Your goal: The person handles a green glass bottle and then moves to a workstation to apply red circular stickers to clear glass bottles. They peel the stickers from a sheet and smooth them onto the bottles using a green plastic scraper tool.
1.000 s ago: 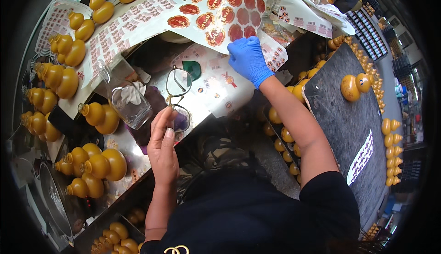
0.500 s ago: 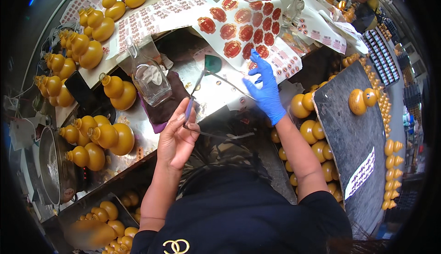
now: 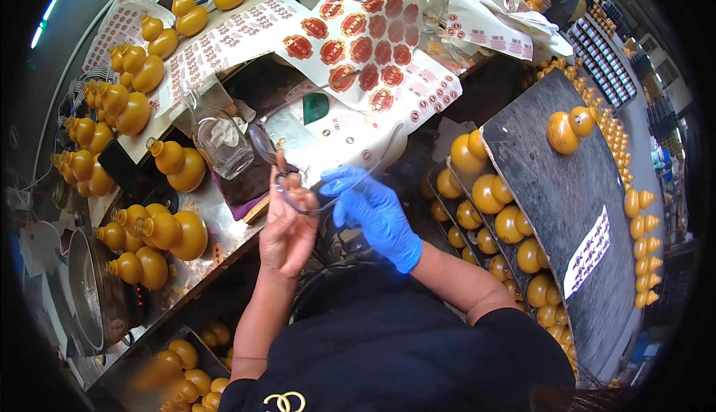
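Both hands have drawn together since the earlier frame: the blue-gloved right hand (image 3: 373, 219) has come down and away from the white sheet of red-and-gold oval labels (image 3: 361, 49) to just beside the bare left hand (image 3: 286, 237), and the thin-framed eyeglasses with clear lenses (image 3: 262, 143) have turned in the grip. Left fingers are clamped on the frame at one lens, with the other lens standing up beyond the fingertips. One slender side arm of the eyeglasses slants up to the right past the glove, whose fingers are loosely bent; whether they touch it I cannot tell. Eyeglasses and hands are above the near edge of the metal worktable (image 3: 212, 239). Just left of the raised lens stands a clear glass bottle (image 3: 218, 140), tilted in view, near a folded dark purple cloth (image 3: 237, 190). Beyond the hands, a rounded dark green piece (image 3: 315, 107) lies on the table beside the label sheet. Glossy amber gourd-shaped bottles (image 3: 186, 234) cluster at the left, and another single amber gourd (image 3: 564, 131) lies on a dark grey board (image 3: 537, 181) at the right.
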The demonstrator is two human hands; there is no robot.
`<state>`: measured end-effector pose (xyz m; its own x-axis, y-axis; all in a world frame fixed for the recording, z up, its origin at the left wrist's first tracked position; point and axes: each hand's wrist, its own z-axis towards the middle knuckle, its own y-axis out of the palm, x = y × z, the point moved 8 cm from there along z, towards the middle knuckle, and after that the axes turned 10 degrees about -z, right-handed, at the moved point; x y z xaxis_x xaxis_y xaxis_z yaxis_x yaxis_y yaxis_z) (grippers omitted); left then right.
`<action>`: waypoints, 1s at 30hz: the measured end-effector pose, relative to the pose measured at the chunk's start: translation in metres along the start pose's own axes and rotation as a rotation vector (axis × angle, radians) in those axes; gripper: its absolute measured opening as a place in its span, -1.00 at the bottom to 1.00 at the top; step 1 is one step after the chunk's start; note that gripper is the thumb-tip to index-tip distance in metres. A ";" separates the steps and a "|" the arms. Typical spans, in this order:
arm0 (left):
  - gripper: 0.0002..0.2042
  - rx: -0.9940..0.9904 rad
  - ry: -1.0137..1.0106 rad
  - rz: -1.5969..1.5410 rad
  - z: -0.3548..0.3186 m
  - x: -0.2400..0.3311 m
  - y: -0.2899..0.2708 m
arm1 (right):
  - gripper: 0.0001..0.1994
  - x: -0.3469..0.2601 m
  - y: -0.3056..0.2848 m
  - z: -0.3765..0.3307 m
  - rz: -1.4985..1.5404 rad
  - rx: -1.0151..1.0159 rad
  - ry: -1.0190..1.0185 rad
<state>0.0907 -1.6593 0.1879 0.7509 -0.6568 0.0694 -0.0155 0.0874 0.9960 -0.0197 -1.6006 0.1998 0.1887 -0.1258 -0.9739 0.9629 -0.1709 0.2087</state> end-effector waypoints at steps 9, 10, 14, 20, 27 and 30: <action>-0.70 -0.155 -0.089 1.113 0.007 0.022 0.038 | -0.78 -0.090 -0.062 -0.038 -0.427 -0.052 -0.131; -0.86 -0.172 0.026 1.177 0.005 0.020 0.062 | -0.77 -0.098 -0.070 -0.044 -0.429 0.012 -0.128; -0.87 -0.344 0.292 1.261 -0.007 0.022 0.128 | -0.70 -0.164 -0.059 -0.052 -0.409 0.197 -0.432; -0.82 -0.651 0.600 0.925 -0.016 0.028 0.210 | -0.74 -0.230 -0.023 -0.071 -0.543 0.252 -0.806; -0.83 -0.934 0.467 0.834 -0.085 0.016 0.221 | -0.81 -0.200 -0.014 -0.092 -0.422 0.038 -0.751; -0.84 -0.636 0.775 0.648 -0.106 0.021 0.245 | -0.82 -0.194 -0.013 -0.093 -0.367 0.030 -0.754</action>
<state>0.1724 -1.5720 0.4271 0.9259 0.2540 0.2797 -0.3728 0.7348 0.5667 -0.0509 -1.4832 0.3778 -0.3249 -0.6747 -0.6627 0.9306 -0.3530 -0.0969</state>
